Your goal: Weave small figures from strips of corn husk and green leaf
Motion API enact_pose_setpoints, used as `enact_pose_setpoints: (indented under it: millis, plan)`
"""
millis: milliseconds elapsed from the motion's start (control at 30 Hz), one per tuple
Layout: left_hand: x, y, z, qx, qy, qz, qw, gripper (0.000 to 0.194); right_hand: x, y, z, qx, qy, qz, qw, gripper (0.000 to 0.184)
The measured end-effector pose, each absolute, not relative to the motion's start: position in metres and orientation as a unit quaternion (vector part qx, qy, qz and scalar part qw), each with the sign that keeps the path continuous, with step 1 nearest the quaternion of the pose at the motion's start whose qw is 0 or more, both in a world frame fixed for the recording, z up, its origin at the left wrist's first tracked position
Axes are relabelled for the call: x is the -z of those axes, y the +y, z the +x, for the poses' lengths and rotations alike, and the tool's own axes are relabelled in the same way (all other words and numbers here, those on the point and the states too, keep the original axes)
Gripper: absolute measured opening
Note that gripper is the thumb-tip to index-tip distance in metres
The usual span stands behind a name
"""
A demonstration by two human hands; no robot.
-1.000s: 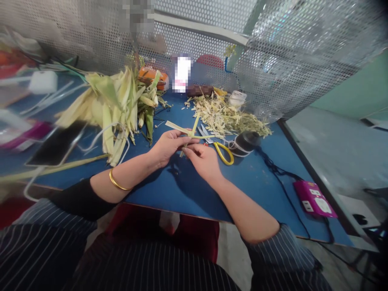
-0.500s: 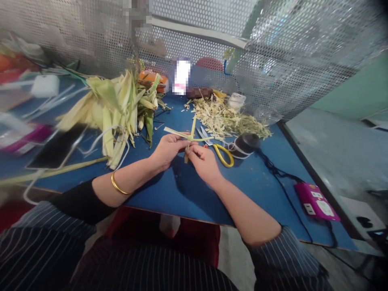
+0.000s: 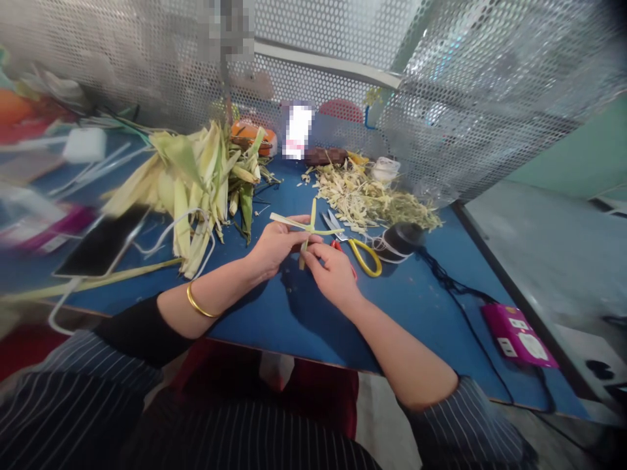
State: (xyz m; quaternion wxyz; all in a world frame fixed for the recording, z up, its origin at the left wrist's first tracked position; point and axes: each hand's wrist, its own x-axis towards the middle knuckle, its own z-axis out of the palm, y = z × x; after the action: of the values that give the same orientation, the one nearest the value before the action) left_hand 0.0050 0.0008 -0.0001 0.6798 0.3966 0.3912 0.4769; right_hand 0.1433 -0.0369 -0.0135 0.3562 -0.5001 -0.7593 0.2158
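Note:
My left hand (image 3: 277, 248) pinches a cross of pale green corn husk strips (image 3: 312, 215) between thumb and fingers. Its arms stick out to the left, the top and the right from a knot-like centre. The lower arm of the cross is between the thumb and fingers of my right hand (image 3: 336, 273), which is closed on it. Some fingertips are hidden behind the strips. Scissors (image 3: 366, 258) with one yellow and one red handle lie just right of my right hand, blades pointing up and left. A dark cone of thread (image 3: 402, 240) lies beside them.
Corn husks (image 3: 189, 176) are heaped at left near a dark phone (image 3: 102, 241) with a white cable. Cut husk scraps (image 3: 357, 196) are piled behind the scissors. A pink power strip (image 3: 520, 333) stands at right. A perforated metal screen (image 3: 313, 72) closes the back.
My right hand has shifted slightly down the lower strip, and more of the red scissor handle shows. The lower strip now hangs more upright. The whole view has moved slightly.

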Motion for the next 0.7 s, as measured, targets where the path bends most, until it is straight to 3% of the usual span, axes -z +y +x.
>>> enact_pose_setpoints:
  millis: [200, 267, 433, 700]
  plan:
    - [-0.014, 0.003, -0.008, -0.432, 0.432, 0.384, 0.693, 0.029, 0.002, -0.031, 0.161, 0.016, -0.718, -0.531, 0.451, 0.019]
    - [-0.015, 0.0, -0.008, -0.412, 0.432, 0.387, 0.703, 0.027, 0.002, -0.026, 0.165, 0.054, -0.727, -0.535, 0.427, 0.021]
    - [-0.008, -0.002, -0.004, -0.406, 0.43, 0.412, 0.693, 0.029, 0.006, -0.022, 0.166, 0.037, -0.806, -0.507, 0.304, 0.023]
    - [0.001, 0.002, 0.001, -0.415, 0.462, 0.449, 0.643, 0.021, -0.001, -0.029, 0.16, -0.041, -0.836, -0.462, 0.294, 0.032]
